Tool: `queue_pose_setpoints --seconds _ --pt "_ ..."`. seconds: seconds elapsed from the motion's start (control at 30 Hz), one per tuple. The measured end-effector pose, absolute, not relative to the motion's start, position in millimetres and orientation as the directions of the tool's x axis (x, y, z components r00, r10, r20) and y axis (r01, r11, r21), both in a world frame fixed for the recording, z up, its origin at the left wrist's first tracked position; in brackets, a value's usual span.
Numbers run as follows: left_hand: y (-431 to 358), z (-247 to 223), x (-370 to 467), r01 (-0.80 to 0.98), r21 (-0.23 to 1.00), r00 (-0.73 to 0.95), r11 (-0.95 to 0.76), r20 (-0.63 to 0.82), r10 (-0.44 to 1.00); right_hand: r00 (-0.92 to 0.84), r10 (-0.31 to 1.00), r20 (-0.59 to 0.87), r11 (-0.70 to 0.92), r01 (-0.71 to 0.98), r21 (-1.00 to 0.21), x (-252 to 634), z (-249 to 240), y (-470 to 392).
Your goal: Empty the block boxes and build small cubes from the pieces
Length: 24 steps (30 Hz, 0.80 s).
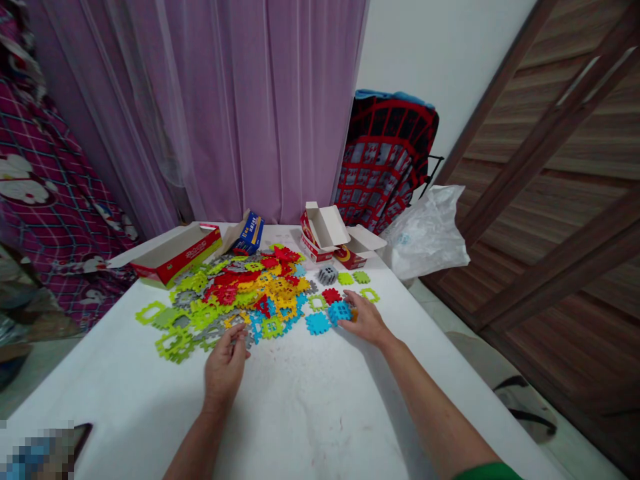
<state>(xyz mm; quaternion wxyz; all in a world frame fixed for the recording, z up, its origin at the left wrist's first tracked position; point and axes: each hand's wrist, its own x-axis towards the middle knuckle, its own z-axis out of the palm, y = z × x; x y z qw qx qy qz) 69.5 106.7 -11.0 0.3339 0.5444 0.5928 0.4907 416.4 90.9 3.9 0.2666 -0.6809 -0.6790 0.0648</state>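
My right hand (367,321) grips a blue toothed block piece with window-like holes (339,312); a bit of orange shows by its fingers. Beside it lie a flat blue square piece (318,325), a red piece (331,295) and a green frame piece (317,303). At the near edge of a heap of interlocking plastic pieces (265,287) in yellow, red, green, grey and blue is my left hand (226,367). Its fingers are curled together near grey pieces, and whether anything is between them is unclear.
On the white table (300,413) stand an open red box (175,257), a blue box (250,232) and open red-and-white boxes (320,230). A grey stacked piece (327,274) sits near green squares (353,278). A white plastic bag (425,233) hangs at the right edge.
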Motion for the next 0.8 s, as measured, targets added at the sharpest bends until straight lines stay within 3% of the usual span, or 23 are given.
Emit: queue_pose_setpoints --seconds 0.63,0.8 --pt "108.2 -12.7 69.6 0.289 0.954 -0.181 -0.084 0.141 0.973 -0.045 0.984 0.17 0.106 0.925 -0.364 420.3 6.4 94.4" --pt "108.0 -12.7 69.6 0.307 0.948 -0.174 -0.086 0.144 0.974 -0.095 0.99 0.109 0.122 0.953 -0.278 415.0 20.2 94.9"
